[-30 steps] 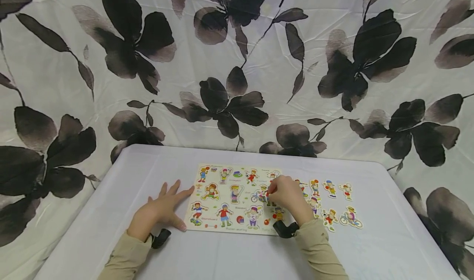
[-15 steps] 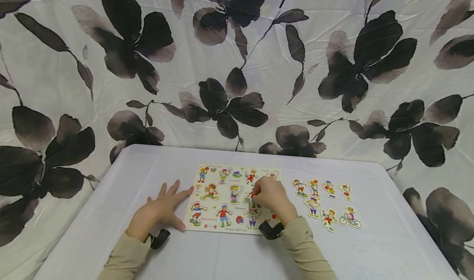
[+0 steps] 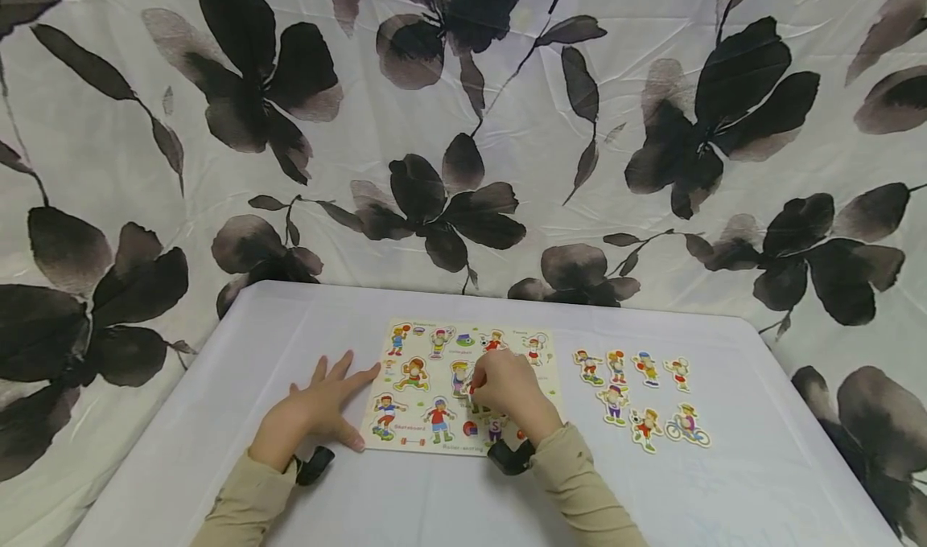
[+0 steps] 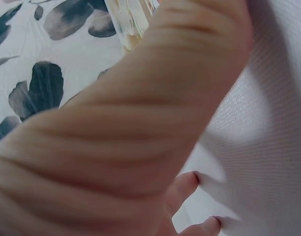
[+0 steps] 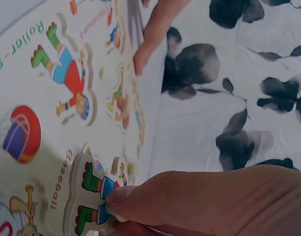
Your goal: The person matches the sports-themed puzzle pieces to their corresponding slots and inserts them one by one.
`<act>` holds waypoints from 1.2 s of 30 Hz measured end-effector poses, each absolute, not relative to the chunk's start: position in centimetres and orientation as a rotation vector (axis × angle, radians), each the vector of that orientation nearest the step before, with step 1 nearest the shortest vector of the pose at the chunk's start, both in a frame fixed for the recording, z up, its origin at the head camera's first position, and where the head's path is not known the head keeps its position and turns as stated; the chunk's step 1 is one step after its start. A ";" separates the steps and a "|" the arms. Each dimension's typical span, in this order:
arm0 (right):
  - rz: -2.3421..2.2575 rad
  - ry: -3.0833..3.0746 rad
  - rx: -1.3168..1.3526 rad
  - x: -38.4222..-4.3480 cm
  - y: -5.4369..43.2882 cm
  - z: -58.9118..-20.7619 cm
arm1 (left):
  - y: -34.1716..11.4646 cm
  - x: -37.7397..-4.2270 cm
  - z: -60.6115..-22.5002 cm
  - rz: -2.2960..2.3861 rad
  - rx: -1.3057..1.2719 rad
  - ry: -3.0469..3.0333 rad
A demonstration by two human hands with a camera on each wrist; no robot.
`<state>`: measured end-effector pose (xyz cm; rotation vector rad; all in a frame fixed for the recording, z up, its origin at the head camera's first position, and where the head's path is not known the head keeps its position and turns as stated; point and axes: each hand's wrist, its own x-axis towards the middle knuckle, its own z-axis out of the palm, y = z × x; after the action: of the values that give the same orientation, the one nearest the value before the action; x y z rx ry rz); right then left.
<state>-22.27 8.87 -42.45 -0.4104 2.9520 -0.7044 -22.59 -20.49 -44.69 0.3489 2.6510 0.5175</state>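
Note:
A pale puzzle board (image 3: 438, 374) with sports figures lies on the table. My left hand (image 3: 319, 406) rests spread on the table at the board's left side, its index fingertip and thumb at the edge. Over the board's middle, my right hand (image 3: 510, 382) pinches a roller-skater puzzle piece (image 5: 94, 194) between thumb and fingers. The right wrist view has that piece close above the board, near the word Baseball, its upper part covered by the thumb (image 5: 155, 199). A printed roller-skater figure (image 5: 69, 73) is farther along the board. The left wrist view is mostly filled by the left hand (image 4: 140, 123).
Several loose figure pieces lie right of the board, among them a cyclist piece (image 3: 688, 426) and a tennis player piece (image 3: 678, 374). White cloth covers the table (image 3: 326, 314). A floral curtain (image 3: 463, 233) hangs behind it.
My right hand has moved left across the board with the roller-skater piece, uncovering the tennis figure at the board's upper right. The left hand has stayed in place.

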 end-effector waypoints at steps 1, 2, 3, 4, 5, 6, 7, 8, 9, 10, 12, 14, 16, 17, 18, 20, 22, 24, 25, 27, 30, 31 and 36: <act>-0.710 2.950 -0.419 -22.2 8.7 -42.5 | -20.5 -22.6 -44.6 0.515 0.343 2.648; -0.716 2.948 -0.433 -22.1 8.6 -42.5 | -20.4 -22.5 -44.6 0.515 0.347 2.649; -0.724 2.941 -0.439 -22.1 8.4 -42.5 | -20.4 -22.5 -44.5 0.512 0.347 2.649; -0.736 2.937 -0.449 -22.0 8.2 -42.5 | -20.4 -22.5 -44.5 0.510 0.348 2.649; -0.736 2.934 -0.453 -22.0 8.0 -42.5 | -20.4 -22.5 -44.4 0.507 0.351 2.650; -0.738 2.934 -0.462 -22.0 7.8 -42.6 | -20.4 -22.4 -44.4 0.505 0.354 2.651; -0.740 2.931 -0.469 -21.9 7.6 -42.6 | -20.4 -22.4 -44.4 0.502 0.356 2.652; -0.734 2.934 -0.481 -21.9 7.4 -42.7 | -20.4 -22.4 -44.4 0.504 0.366 2.657; -0.733 2.932 -0.496 -21.8 7.2 -42.7 | -20.4 -22.3 -44.4 0.504 0.363 2.656; -0.724 2.932 -0.513 -21.8 7.0 -42.7 | -20.4 -22.3 -44.4 0.503 0.364 2.659; -0.715 2.922 -0.534 -21.7 6.7 -42.9 | -20.3 -22.3 -44.4 0.499 0.366 2.660; -0.714 2.911 -0.547 -21.5 6.4 -43.0 | -20.3 -22.2 -44.4 0.501 0.364 2.659; -0.718 2.896 -0.556 -21.3 6.1 -43.1 | -20.3 -22.3 -44.5 0.498 0.365 2.663; -0.722 2.890 -0.558 -21.2 5.9 -43.2 | -20.3 -22.3 -44.5 0.498 0.363 2.662; -0.730 2.887 -0.558 -21.1 5.8 -43.2 | -20.3 -22.3 -44.6 0.498 0.363 2.662; -0.731 2.885 -0.564 -21.0 5.6 -43.4 | -20.2 -22.3 -44.6 0.499 0.359 2.663; -0.728 2.883 -0.575 -20.9 5.4 -43.5 | -20.2 -22.2 -44.6 0.495 0.355 2.664; -0.713 2.888 -0.585 -20.8 5.3 -43.7 | -20.2 -22.3 -44.5 0.493 0.354 2.665; -0.695 2.893 -0.592 -20.8 5.2 -43.8 | -20.2 -22.3 -44.5 0.493 0.354 2.665; -0.677 2.897 -0.601 -20.9 5.0 -44.0 | -20.2 -22.3 -44.5 0.491 0.355 2.666; -0.667 2.897 -0.602 -20.8 4.8 -44.3 | -20.2 -22.3 -44.6 0.488 0.354 2.667; -0.671 2.897 -0.601 -20.8 4.8 -44.4 | -20.2 -22.3 -44.6 0.489 0.355 2.667; -0.669 2.895 -0.593 -20.7 4.4 -44.6 | -20.2 -22.3 -44.7 0.486 0.348 2.668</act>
<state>-20.66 4.41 -44.63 -0.5927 2.8951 -0.6693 -22.32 -20.17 -44.69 0.3484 2.6681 0.4864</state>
